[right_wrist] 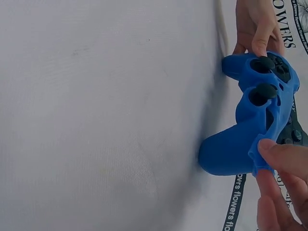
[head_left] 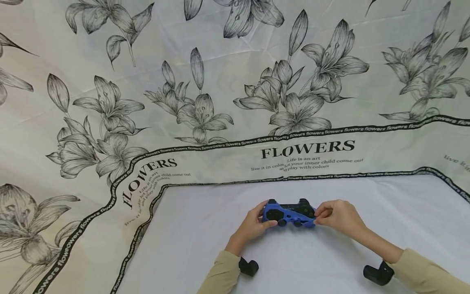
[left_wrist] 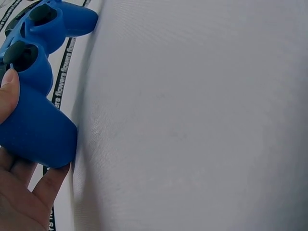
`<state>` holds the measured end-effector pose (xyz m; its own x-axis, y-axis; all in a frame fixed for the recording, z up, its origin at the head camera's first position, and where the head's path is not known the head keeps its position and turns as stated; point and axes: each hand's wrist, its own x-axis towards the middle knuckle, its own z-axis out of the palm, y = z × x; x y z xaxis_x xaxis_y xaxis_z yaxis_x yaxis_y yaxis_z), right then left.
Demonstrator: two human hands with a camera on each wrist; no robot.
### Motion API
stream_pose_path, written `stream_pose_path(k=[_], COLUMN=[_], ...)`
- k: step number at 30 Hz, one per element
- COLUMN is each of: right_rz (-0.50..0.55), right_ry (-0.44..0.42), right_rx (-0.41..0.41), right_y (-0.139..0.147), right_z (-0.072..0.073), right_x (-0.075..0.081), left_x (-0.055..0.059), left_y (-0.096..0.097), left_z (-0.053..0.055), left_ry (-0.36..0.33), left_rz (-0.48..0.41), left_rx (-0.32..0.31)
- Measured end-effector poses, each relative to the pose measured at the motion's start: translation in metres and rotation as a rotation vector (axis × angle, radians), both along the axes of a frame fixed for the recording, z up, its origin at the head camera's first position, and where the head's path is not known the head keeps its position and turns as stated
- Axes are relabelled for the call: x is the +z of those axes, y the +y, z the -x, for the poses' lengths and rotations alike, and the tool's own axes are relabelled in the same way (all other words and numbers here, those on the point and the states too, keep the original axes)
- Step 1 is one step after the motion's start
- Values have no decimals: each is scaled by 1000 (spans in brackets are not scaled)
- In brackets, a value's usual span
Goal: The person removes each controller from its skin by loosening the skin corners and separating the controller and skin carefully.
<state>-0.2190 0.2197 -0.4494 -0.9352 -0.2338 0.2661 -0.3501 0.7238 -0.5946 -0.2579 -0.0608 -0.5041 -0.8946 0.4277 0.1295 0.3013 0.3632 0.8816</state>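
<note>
A black game controller [head_left: 293,208] wears a blue silicone cover [head_left: 288,217] and sits low over the white cloth. My left hand [head_left: 253,222] grips its left handle, thumb on top near the left stick. In the left wrist view the blue cover [left_wrist: 36,115] fills the left edge, held by my left hand [left_wrist: 17,192]. My right hand [head_left: 338,216] pinches the cover's edge at the right handle. The right wrist view shows the cover [right_wrist: 255,120], its two black sticks, and my right hand's fingers [right_wrist: 284,163] pulling a flap of the blue silicone off the black body.
A white cloth [head_left: 293,253] covers the table, bordered by a black band printed "flowers". A cream backdrop with grey lily drawings and "FLOWERS" lettering [head_left: 307,149] rises behind. Black wrist-camera mounts [head_left: 378,273] sit on both forearms.
</note>
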Motion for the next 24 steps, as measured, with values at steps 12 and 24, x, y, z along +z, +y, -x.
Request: stream_pose_path(k=[12,24], right_rz=[-20,144], right_ry=[-78,-104], right_rx=[-10,-46], right_y=[4,-4], right_z=[3,6], right_x=[6,2], left_x=[-6,-1], left_y=[1,2], left_z=[0,-6], left_ry=[16,59], left_rz=[-33,17], left_rx=[-2,43])
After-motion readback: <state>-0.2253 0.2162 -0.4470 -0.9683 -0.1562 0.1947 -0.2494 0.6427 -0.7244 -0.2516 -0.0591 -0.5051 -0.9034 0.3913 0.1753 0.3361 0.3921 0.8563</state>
